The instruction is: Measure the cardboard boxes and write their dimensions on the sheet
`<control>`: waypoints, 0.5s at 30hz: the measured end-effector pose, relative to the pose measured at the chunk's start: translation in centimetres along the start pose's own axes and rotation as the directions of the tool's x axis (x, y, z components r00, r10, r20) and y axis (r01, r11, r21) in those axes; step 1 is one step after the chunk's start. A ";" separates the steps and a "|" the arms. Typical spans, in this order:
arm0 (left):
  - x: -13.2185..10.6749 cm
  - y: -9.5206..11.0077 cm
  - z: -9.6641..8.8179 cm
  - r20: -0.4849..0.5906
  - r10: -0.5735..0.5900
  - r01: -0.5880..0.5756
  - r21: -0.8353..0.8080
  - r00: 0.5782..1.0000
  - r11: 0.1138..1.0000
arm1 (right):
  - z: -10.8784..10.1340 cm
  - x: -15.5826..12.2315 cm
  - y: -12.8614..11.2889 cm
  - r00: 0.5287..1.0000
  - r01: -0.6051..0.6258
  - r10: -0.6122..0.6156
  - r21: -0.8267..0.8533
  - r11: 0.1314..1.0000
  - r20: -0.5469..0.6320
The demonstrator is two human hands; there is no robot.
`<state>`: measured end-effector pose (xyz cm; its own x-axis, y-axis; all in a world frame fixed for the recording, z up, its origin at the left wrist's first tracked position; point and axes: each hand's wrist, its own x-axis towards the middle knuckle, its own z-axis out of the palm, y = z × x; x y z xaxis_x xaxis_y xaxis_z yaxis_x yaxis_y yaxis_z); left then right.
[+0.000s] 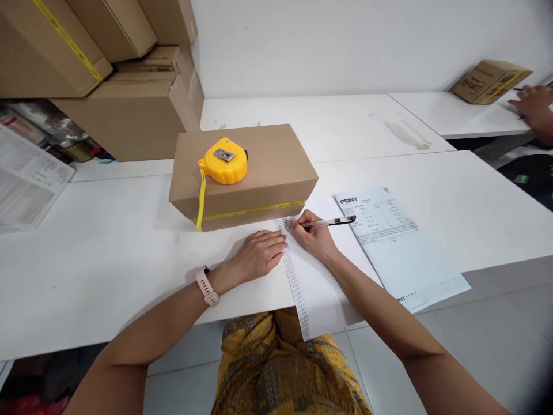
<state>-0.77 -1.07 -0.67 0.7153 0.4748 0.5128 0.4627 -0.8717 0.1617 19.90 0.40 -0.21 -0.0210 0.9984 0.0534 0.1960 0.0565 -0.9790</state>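
My right hand (314, 235) is closed round a pen (337, 221), its tip near the top of a white spiral notebook (322, 288) that sticks out past the table's front edge. Beside the spiral binding, my left hand (259, 253) lies flat, palm down, its fingertips at the notebook's edge. A brown cardboard box (272, 155) stands just beyond both hands, a strip of yellow tape along its front side. On top of it rests a yellow tape measure (225, 161) with a yellow strap hanging down. Printed light-blue sheets (401, 248) lie right of the notebook.
Cardboard boxes (129, 109) are stacked at the back left. Below them are packed items and a printed sheet (26, 178). On the white table (108, 248) at the far right, another person's hand (533, 106) is near a small box (486, 83).
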 end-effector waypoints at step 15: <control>0.0 0.1 -0.1 0.039 -0.024 0.024 -0.015 0.999 1.000 | 0.1 0.0 0.1 1.000 0.026 -0.026 -0.017 1.000 0.003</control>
<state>-0.77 -1.20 -0.52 0.7241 0.4998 0.4753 0.4722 -0.8615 0.1866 19.86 0.44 -0.33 -0.0291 0.9965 0.0782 0.2115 0.0826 -0.9739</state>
